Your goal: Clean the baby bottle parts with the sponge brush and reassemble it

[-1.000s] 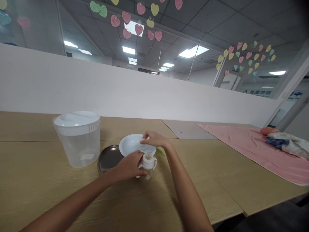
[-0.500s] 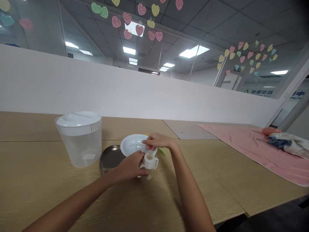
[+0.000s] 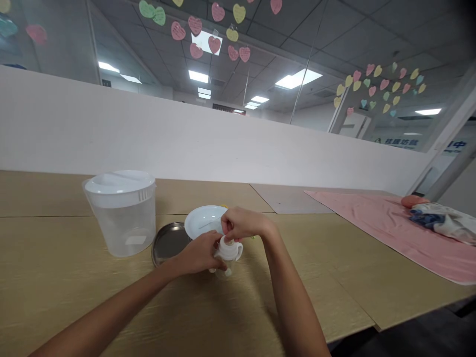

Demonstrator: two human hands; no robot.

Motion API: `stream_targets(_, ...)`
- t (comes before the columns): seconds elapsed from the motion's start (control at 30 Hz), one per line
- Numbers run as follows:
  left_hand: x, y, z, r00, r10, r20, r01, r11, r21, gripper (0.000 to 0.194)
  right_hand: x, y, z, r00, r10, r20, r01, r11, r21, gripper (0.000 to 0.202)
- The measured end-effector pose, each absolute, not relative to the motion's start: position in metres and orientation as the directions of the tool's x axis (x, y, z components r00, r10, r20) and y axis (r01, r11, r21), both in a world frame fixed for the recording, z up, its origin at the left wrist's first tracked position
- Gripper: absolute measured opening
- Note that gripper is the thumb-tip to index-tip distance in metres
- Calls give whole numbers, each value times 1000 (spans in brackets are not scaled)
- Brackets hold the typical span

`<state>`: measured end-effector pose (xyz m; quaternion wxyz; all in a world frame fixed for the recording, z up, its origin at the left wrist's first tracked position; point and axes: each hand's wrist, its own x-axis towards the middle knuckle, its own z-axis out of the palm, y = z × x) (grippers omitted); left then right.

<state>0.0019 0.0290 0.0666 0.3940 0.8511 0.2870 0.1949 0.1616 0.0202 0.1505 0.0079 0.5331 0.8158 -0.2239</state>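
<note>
A clear baby bottle (image 3: 228, 268) with a white collar and white side handles stands upright near the middle of the table. My left hand (image 3: 201, 252) is wrapped round its left side, thumb in front. From above, my right hand (image 3: 243, 223) reaches down with fingers pinched together at the top of the collar. The nipple there is mostly covered by these fingers. Just behind the hands is a white bowl (image 3: 201, 221), and a round metal lid or tray (image 3: 169, 243) lies to its left, partly under the bowl's edge.
A lidded, clear plastic pitcher (image 3: 126, 218) stands on the left of the wooden table (image 3: 327, 263). To the right, a pink cloth (image 3: 372, 218) is spread out, with bundled fabric (image 3: 442, 223) on it. A low white wall (image 3: 208, 144) runs along the back.
My right hand has come down onto the bottle's top, covering the clear nipple that showed between fingers and collar before. My left hand has kept its hold on the bottle.
</note>
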Motion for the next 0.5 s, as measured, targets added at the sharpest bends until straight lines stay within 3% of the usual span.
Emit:
stream_targets(0.1,1,30,66,762,639,103,320,-511,798,47,163,21,152,-442,851,-284,859,309,-409,15)
stream_targets(0.23,1,30,66,748,655,107,345,-520,781,40,161,19,152,-330,899,-288,895,201,-398,33)
stream_targets(0.4,1,29,71,757,641,124,322,-532,783,35,149,15,147,-184,940,-286,954,102,-281,49)
stream_targets(0.5,0,29,72,747,657,101,368,-535,760,33,135,11,146,-169,961,-217,982,146,-120,49)
